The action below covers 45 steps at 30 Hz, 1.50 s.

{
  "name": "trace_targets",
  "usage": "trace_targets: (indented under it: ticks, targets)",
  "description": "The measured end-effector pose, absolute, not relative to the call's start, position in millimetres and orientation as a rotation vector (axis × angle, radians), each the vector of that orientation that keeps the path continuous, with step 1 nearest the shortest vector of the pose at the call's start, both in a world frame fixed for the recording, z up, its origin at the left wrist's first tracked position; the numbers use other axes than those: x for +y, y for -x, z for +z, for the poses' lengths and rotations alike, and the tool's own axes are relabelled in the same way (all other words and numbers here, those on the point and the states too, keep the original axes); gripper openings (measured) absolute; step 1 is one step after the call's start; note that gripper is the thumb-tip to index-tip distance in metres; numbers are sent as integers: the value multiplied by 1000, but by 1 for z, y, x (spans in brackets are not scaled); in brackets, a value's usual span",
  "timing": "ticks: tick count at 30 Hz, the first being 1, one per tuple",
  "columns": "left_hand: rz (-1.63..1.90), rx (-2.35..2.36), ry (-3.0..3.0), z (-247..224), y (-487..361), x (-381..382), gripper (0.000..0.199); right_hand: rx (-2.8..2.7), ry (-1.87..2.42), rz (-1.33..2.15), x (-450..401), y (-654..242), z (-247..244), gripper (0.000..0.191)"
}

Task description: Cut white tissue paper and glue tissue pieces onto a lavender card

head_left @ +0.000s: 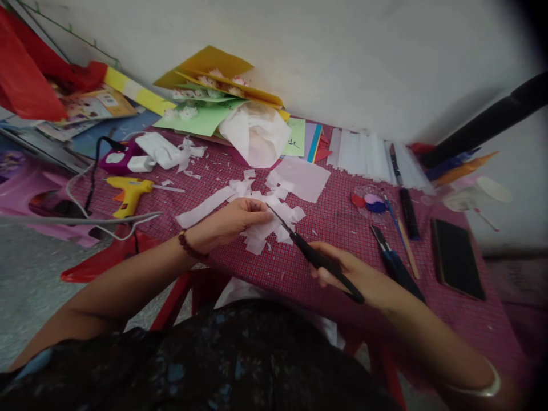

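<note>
Black-handled scissors [319, 256] are in my right hand [338, 267], their blades pointing up and left toward my left hand [246, 216]. The fingers of my left hand are pinched together at the blade tips; what they hold is too small to make out. Beneath both hands lies a loose pile of cut white paper pieces [257, 237]. A long white strip [205, 208] extends to the left of the pile, and a larger pale sheet [303, 178] lies behind it.
A yellow glue gun [131, 194] and a purple power strip [115, 161] with cables sit at the left. Folded green and yellow papers [205, 114] stand behind. Toward the right are a utility knife [396, 265], a brush, a marker, a small round container and a phone [457, 258].
</note>
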<state>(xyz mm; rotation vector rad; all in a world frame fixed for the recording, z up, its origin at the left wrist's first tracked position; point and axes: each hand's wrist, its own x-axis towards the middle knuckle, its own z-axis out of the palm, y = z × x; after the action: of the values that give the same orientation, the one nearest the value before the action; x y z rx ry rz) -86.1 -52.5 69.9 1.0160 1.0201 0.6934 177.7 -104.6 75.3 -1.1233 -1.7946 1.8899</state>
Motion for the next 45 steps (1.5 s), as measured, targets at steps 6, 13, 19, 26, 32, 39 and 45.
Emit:
trace_targets:
  ticks: [6,13,19,26,32,39,45]
  targets:
    - [721,1048,-1007,64,85,-51,20,-1663,1196,1884,-107,-180,75,56]
    - [1005,910,-828,65,97,-32,20,-1495,1059,1994,-110,-199,61,45]
    - [753,829,-882,62,89,-33,22,-1501,1061,1995,-110,-192,67,47]
    - [789,1035,-963,65,92,-25,18,-1418,1083,2031,-115,-203,62,39]
    - [1005,1212,-1253,72,100,-23,19,-1549,1160,1940,-121,-205,73,48]
    - [914,1190,-1313,78,99,-42,20,-1712,1180,1913,-116,-186,78,53]
    - [807,1092,-1126,72,95,-44,24,-1746,1141,1877,-113,-176,76,52]
